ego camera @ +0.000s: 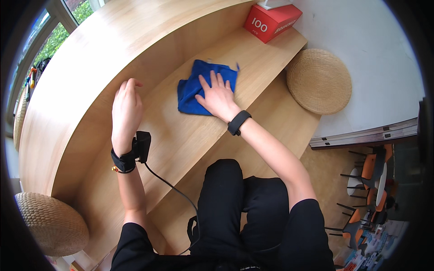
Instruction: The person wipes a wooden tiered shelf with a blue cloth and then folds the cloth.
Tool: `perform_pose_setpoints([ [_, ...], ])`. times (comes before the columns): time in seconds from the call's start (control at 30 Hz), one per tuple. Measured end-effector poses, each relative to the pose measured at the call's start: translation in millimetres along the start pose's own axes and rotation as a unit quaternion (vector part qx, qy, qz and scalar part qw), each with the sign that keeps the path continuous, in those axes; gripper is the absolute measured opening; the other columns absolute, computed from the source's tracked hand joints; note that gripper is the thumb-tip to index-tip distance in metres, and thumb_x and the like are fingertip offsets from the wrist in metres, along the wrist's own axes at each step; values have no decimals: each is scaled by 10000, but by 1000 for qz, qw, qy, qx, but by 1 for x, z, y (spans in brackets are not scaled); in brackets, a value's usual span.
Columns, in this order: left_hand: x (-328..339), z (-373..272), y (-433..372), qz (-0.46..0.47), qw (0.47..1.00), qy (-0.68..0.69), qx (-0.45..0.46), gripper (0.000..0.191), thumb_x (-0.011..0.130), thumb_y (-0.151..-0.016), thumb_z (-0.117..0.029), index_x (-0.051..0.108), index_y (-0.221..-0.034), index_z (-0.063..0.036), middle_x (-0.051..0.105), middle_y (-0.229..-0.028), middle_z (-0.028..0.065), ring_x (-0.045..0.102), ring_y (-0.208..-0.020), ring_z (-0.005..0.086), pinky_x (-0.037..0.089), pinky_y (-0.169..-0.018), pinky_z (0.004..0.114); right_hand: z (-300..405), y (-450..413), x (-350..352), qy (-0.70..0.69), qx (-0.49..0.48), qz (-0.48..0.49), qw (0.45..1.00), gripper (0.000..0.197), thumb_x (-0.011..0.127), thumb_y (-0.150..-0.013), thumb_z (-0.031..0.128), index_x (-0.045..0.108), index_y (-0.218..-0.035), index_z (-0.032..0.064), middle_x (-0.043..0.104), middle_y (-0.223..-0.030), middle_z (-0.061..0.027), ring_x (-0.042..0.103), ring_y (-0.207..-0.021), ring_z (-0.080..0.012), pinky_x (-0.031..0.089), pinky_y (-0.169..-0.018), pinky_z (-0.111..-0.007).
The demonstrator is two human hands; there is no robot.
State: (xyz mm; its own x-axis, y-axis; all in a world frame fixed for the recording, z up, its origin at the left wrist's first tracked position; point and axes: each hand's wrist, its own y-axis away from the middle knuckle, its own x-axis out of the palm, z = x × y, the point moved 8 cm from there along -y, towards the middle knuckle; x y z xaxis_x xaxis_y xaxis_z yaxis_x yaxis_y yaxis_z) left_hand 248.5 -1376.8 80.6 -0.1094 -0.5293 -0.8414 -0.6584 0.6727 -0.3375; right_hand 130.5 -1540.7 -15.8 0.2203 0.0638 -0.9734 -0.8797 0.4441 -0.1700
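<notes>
My right hand (219, 98) lies flat on a blue cloth (190, 93), fingers spread, pressing it against a light wooden step (169, 132). The cloth is crumpled, with a folded left side and a small loop at its upper right corner. To the left, my left hand (127, 105) is lifted in front of the step's curved riser (190, 47). Its fingers are bent and loosely together, and the palm is turned from view. No object shows in it. Around the left wrist sits a black strap with a small black device (143, 146), from which a cable runs down past my legs.
A red box (271, 22) bearing writing stands at the step's far end. One round woven cushion (319, 81) leans against the white wall; another woven cushion (51, 223) is at lower left. Tools (33, 77) lie near the window. Orange chairs (368, 166) stand on the floor below right.
</notes>
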Motion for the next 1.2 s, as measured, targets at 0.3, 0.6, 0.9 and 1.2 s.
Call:
perform_pose_setpoints([
  [0.3, -2, 1, 1, 17, 999, 43, -5, 166, 368, -865, -26, 501, -957, 8, 546, -909, 145, 537, -813, 272, 416, -735, 332, 38, 101, -26, -109, -218, 53, 968, 627, 653, -714, 388, 448, -1279, 209, 331, -1354, -201, 302, -1259, -354, 256, -1015, -486],
  [0.6, -3, -4, 1, 31, 996, 83, -31, 146, 381, -865, -27, 500, -942, 7, 528, -857, 132, 510, -770, 240, 412, -722, 313, -58, 75, -31, -86, -55, 16, 995, 478, 585, -784, 260, 485, -1249, 210, 348, -1355, -172, 317, -1248, -365, 275, -1011, -497],
  [0.9, -7, 0, 1, 16, 997, 72, -14, 140, 389, -867, -38, 501, -938, 9, 537, -857, 134, 517, -769, 259, 415, -724, 315, 6, 93, -31, -159, -199, 82, 964, 483, 617, -733, 244, 523, -1206, 251, 359, -1373, -84, 305, -1276, -314, 243, -1047, -464],
  [1.2, -16, -6, 3, 2, 998, 64, -10, 156, 379, -845, -41, 503, -926, 8, 509, -809, 133, 509, -769, 254, 409, -732, 324, -8, 71, -17, -45, -80, 32, 995, 503, 517, -797, 187, 432, -1291, 222, 303, -1367, -208, 280, -1254, -415, 240, -1007, -549],
])
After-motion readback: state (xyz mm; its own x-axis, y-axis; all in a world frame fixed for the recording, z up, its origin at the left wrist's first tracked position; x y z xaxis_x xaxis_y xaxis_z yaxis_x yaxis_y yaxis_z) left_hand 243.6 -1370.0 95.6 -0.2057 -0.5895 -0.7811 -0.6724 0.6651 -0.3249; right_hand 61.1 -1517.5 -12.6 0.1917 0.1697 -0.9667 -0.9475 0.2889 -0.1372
